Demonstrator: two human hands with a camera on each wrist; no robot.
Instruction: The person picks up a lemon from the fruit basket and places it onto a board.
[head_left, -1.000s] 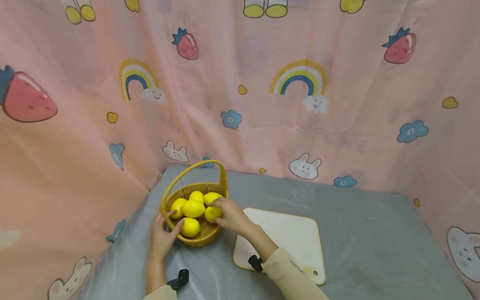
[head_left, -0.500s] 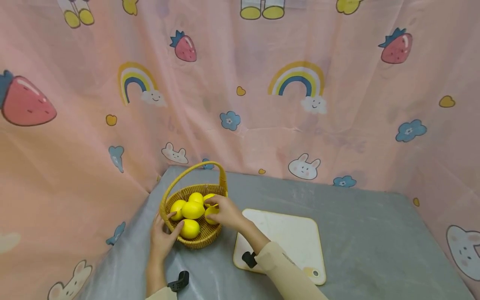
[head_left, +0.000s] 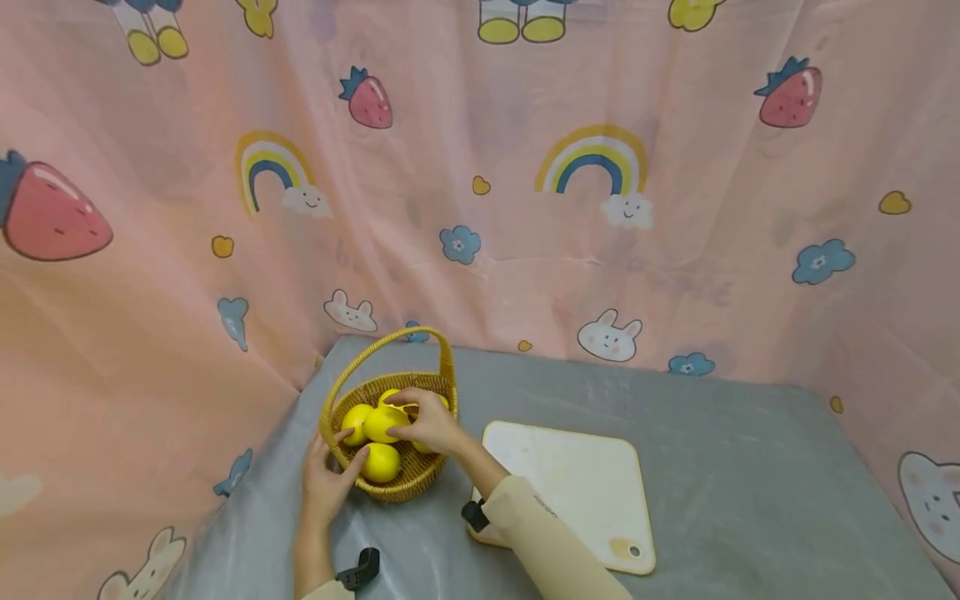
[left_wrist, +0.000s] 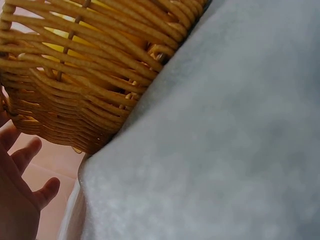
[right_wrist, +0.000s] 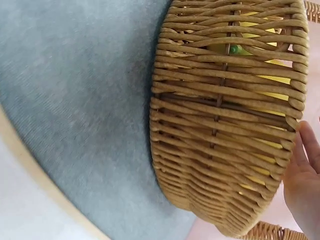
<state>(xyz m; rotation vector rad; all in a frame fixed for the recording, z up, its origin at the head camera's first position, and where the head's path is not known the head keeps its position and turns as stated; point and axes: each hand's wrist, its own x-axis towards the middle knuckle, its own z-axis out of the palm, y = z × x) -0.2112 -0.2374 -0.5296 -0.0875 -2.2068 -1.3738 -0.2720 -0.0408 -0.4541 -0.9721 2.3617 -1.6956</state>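
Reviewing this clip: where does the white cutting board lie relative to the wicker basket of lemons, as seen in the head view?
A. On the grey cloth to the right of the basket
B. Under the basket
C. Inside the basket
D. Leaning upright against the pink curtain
A: the cutting board lies flat on the grey cloth, to the right of the basket, under the right forearm.

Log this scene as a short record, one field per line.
left hand: rests against the near rim of the wicker basket, fingers straight
right hand: inside the basket, fingers curled on a yellow lemon
lemons: several, all in the basket
cutting board: white, right of the basket, bare
surface: grey cloth
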